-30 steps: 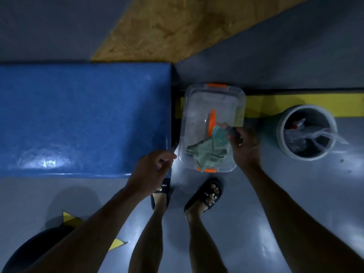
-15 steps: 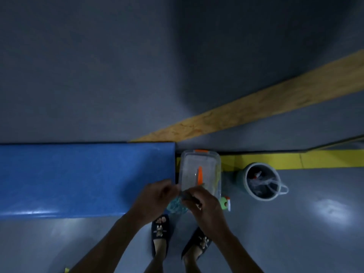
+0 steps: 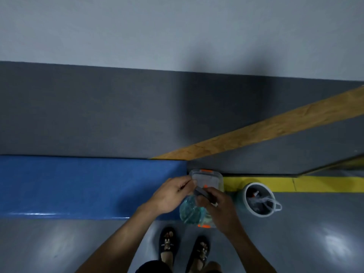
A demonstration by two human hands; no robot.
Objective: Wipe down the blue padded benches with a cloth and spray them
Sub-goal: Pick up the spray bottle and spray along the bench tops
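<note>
1. Gripping a teal bottle (image 3: 190,210) by its dark top, our right hand (image 3: 215,205) curls its fingers round it.
2. We bring our left hand (image 3: 169,196) against the top, fingertips pinched.
3. The blue bench (image 3: 78,184) lies just left, beside a clear tub (image 3: 208,177).

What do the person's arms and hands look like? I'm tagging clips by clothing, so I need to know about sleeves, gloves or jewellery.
Both forearms are bare up to the frame edge, with no sleeves in view. The left hand and right hand wear no gloves; no watch or wristband shows. The dim light makes rings on the fingers impossible to tell.
</note>
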